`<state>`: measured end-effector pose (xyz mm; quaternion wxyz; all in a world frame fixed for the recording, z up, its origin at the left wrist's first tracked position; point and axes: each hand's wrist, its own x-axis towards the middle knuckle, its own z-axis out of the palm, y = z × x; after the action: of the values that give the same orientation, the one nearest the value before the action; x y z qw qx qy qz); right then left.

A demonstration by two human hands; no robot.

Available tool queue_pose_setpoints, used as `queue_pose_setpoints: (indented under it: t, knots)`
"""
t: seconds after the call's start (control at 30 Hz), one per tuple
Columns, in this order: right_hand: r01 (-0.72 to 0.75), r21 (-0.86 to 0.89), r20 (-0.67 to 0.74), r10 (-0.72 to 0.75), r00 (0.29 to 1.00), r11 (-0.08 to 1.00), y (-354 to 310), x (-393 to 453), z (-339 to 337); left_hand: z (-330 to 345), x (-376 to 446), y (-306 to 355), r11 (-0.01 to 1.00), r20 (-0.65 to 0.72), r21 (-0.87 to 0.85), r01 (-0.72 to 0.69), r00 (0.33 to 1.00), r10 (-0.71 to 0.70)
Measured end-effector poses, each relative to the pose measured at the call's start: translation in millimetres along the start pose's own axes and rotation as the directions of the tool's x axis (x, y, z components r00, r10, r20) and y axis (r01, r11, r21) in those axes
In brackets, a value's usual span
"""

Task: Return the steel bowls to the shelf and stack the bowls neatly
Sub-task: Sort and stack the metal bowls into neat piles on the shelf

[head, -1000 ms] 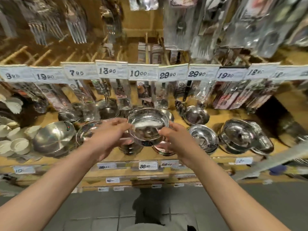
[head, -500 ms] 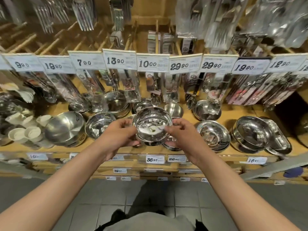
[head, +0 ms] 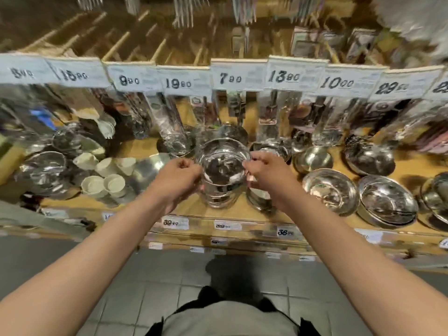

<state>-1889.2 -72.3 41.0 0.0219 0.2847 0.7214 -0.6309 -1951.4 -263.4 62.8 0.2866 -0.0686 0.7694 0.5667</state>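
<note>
A shiny steel bowl [head: 221, 163] is held between both hands over the wooden shelf [head: 140, 146]. My left hand [head: 180, 177] pinches its left rim and my right hand [head: 265, 172] pinches its right rim. Directly under it stands a stack of steel bowls [head: 218, 195]; whether the held bowl touches the stack I cannot tell. More steel bowls lie to the right: a small one [head: 312, 161], a wide one [head: 331, 190] and another wide one [head: 386, 202].
A large steel bowl [head: 42, 172] and white cups [head: 106, 175] sit on the left of the shelf. Packaged utensils hang behind a row of price tags [head: 237, 75]. Another steel bowl [head: 369, 157] stands at the back right. Grey floor tiles lie below.
The view has swung left, so the shelf contents slid right. Both hands carried the bowl leftward along the shelf and now hold it over a stack of bowls.
</note>
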Motion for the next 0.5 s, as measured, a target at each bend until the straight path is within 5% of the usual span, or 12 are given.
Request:
queue_pose_setpoints:
  t: [0.5]
  knots:
    - [0.103,-0.362,-0.076,-0.139,0.987,0.927,10,22,31,-10,42,-39,0.995,-0.016,-0.1,-0.002,1.0,0.001]
